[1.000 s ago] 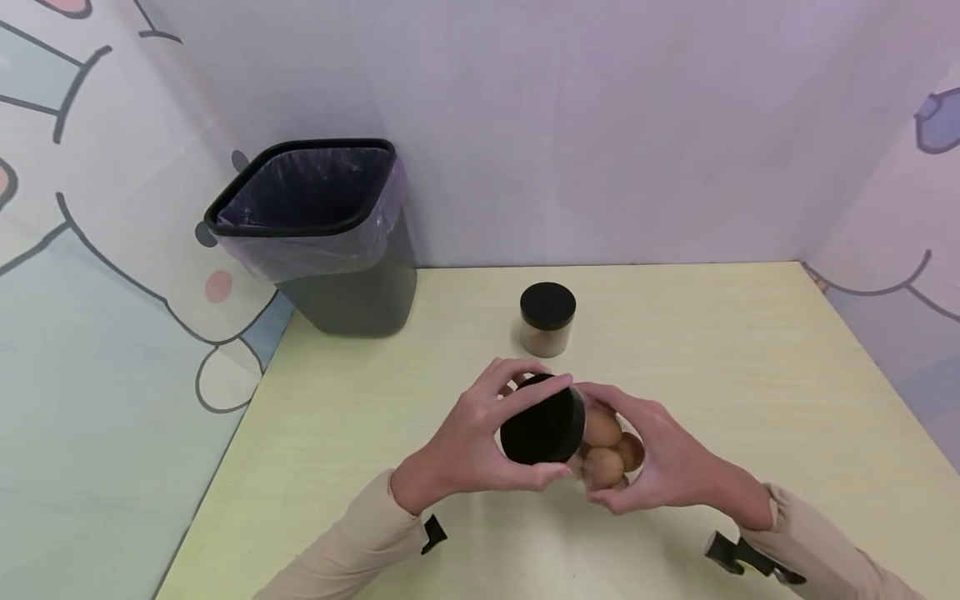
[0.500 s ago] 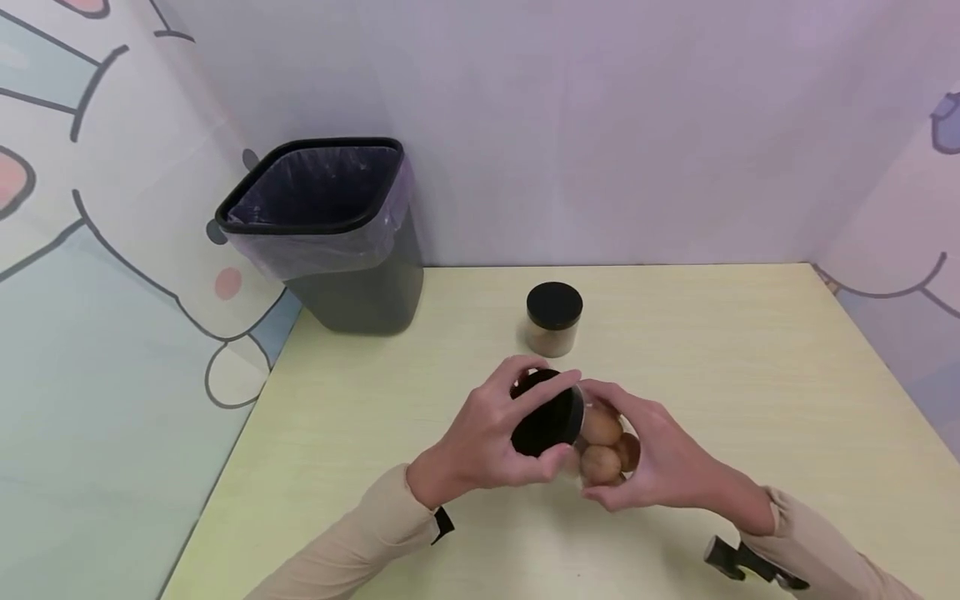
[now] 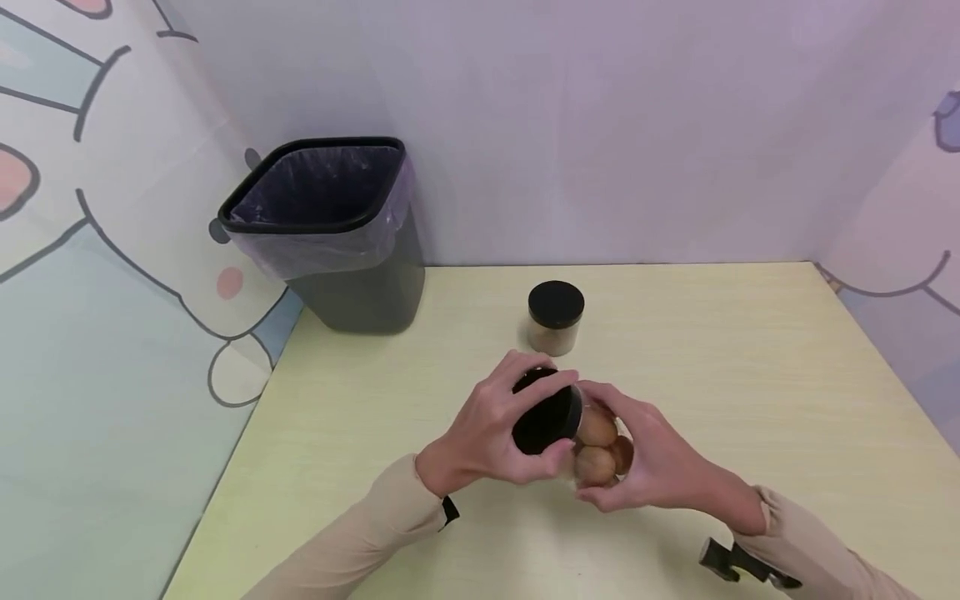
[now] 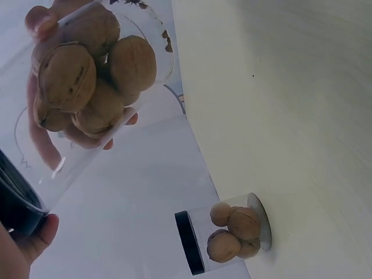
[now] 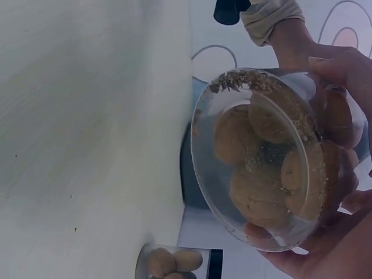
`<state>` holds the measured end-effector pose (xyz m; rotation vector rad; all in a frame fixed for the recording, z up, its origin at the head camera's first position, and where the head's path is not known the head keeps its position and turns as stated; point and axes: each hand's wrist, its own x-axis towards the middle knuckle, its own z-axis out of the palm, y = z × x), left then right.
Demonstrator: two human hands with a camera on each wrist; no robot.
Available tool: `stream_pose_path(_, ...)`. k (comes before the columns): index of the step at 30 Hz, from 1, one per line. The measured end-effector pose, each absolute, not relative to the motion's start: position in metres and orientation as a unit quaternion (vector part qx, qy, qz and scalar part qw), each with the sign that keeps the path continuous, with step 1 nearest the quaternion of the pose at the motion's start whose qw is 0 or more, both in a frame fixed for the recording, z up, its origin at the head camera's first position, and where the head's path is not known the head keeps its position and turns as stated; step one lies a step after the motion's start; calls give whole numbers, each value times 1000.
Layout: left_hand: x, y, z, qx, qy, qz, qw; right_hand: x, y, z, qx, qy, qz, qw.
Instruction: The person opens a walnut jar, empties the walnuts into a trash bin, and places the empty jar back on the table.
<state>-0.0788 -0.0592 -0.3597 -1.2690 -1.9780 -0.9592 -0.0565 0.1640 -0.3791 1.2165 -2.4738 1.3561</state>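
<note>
Two hands meet over the pale yellow table [image 3: 750, 367], holding one clear jar of walnuts [image 3: 596, 450] between them, tipped onto its side above the tabletop. The left hand [image 3: 487, 433] has its fingers and thumb curled round the jar's black lid [image 3: 546, 417], gripping it at the rim. The right hand [image 3: 652, 462] cups the transparent body, fingers wrapped under and behind it, so the walnuts show through the wall; from the right wrist view the round base of the jar [image 5: 261, 157] faces the camera, with crumbs gathered along its upper edge. In the left wrist view the walnuts [image 4: 87, 75] are piled inside the clear wall, with fingertips of the right hand pressed against it.

Beyond the held jar, farther from the person, a second jar [image 3: 556, 317] with a black lid stands upright on the table, well apart from both hands; it also holds walnuts. Left of that second jar, at the table's far corner, stands a dark bin [image 3: 330, 233] lined with a clear bag. Beige sleeves [image 3: 360, 542] cover both forearms.
</note>
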Motion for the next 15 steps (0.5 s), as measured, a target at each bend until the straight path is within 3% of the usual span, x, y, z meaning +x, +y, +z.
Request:
stream_pose_path(13, -73, -52, -358, -417, -771, -370, 307, -55, 156, -384, 352, -805, 477, 12)
stream_pose_path(15, -72, -51, -358, -396, -782, -370, 307, -56, 154, -384, 354, -815, 456, 45)
